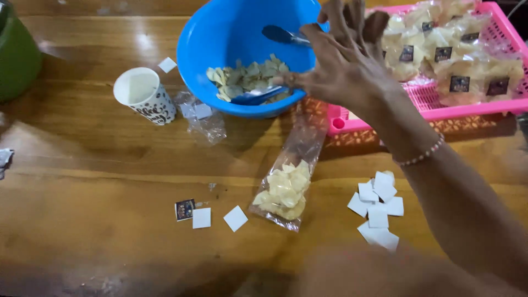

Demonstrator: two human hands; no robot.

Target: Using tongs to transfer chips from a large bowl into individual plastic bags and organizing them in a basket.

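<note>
far left on the wooden table a green container pokes in at the edge, and a scrap of something grey lies lower down at the rim of view. next comes a white paper cup tipped on its side, its mouth facing up-left, with a small white square behind it and an empty clear bag just beside it. nearer me lie a dark printed label and two blank white squares.

in the middle stands a blue bowl with pale chips heaped at its near wall and a blue scoop resting on them. below the bowl a clear bag of chips lies flat on the table, filled only at its lower end, well apart from any hand.

the right hand hovers over the bowl's right rim, fingers spread apart and blurred, thumb just by the scoop; it clamps on nothing i can make out. a bead bracelet circles the wrist. the left hand is out of sight.

under the forearm sits a loose heap of white labels. far right, a pink basket holds sealed chip packets.
</note>
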